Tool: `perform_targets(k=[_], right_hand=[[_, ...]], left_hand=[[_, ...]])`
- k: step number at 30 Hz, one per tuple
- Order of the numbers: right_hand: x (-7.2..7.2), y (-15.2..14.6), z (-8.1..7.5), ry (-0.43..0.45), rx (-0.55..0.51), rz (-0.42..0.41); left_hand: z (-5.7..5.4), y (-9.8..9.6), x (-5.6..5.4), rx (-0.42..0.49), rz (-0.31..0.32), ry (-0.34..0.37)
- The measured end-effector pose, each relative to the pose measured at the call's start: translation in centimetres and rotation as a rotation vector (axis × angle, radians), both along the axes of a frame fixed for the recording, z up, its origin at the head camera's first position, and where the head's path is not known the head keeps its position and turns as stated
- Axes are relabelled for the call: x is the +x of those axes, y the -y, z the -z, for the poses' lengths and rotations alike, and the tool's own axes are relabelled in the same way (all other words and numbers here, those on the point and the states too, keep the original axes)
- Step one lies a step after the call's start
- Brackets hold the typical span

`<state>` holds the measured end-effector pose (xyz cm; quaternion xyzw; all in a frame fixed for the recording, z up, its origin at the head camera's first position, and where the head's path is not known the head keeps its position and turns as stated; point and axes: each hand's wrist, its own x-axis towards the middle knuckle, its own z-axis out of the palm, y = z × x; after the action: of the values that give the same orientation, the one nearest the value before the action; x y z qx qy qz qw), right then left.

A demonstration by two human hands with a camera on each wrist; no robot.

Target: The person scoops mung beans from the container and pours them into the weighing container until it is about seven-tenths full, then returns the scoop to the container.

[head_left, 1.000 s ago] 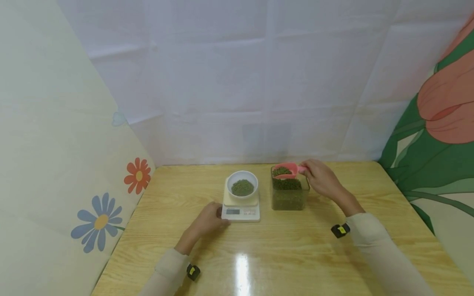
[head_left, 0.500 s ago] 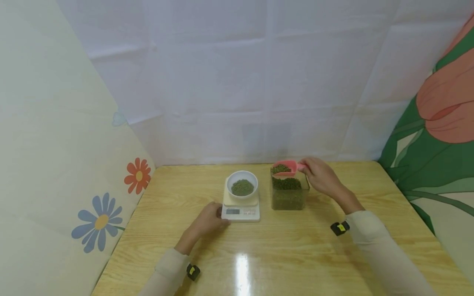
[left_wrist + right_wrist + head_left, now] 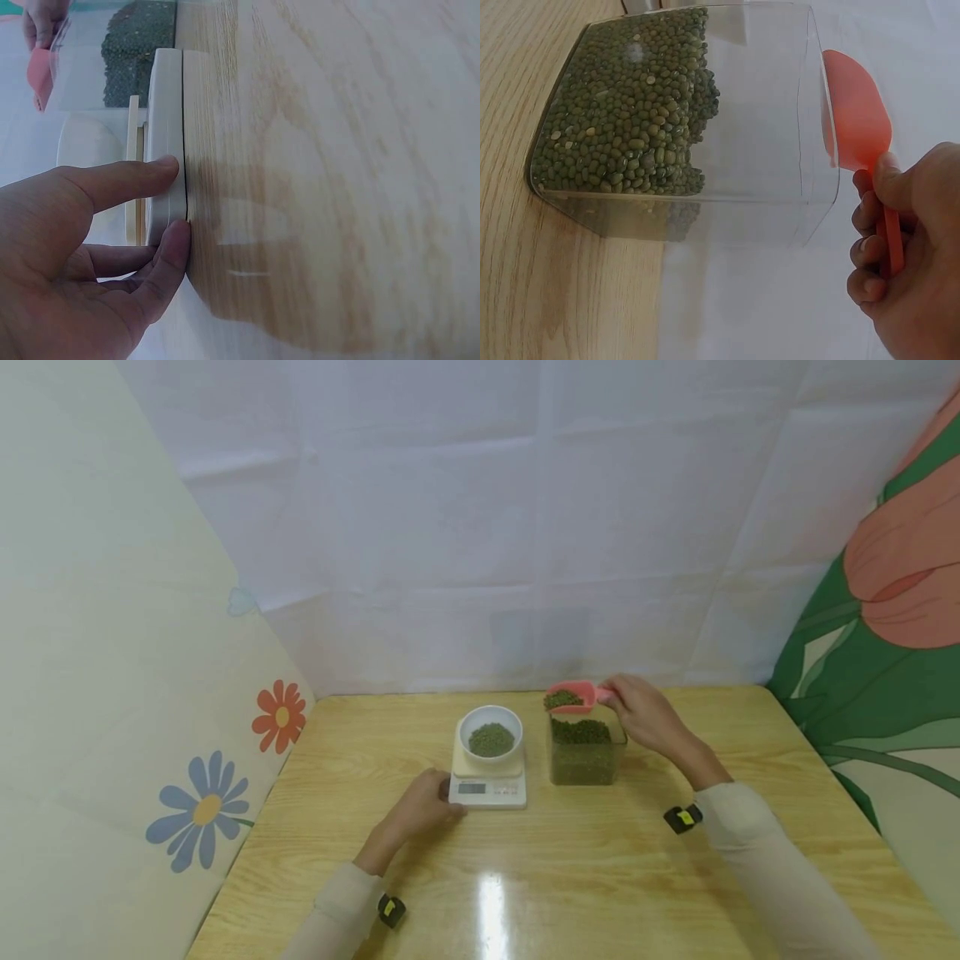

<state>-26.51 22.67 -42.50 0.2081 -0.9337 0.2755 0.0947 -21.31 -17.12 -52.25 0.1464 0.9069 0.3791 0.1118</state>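
Note:
My right hand (image 3: 647,714) grips the handle of a pink scoop (image 3: 859,109), its fingers curled round it. The scoop, loaded with green mung beans (image 3: 564,699), is level at the top of a clear square container (image 3: 765,135), over its left back rim in the head view. More mung beans (image 3: 630,112) part-fill the container. To its left, a white bowl (image 3: 491,714) with a heap of mung beans rests on a kitchen scale (image 3: 487,792). My left hand (image 3: 422,806) holds the scale's front left corner between thumb and fingers; the scale stays flat on the table.
The wooden table (image 3: 600,885) runs back to a white cloth backdrop (image 3: 435,527). Flower-printed panels stand at the left (image 3: 112,652) and right (image 3: 885,710). A narrow gap of tabletop separates the scale from the container.
My right hand has raised the loaded scoop slightly and shifted it left, from inside the container's opening to over its rim. The left hand, scale and bowl have stayed put.

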Motion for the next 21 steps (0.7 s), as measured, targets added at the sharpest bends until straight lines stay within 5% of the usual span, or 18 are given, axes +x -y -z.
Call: perform_targets(k=[21], right_hand=[[-0.2,1.6,-0.3,0.034,-0.031,-0.009]], left_hand=[[0.1,0.2,-0.1,0.016,0.011,0.004]])
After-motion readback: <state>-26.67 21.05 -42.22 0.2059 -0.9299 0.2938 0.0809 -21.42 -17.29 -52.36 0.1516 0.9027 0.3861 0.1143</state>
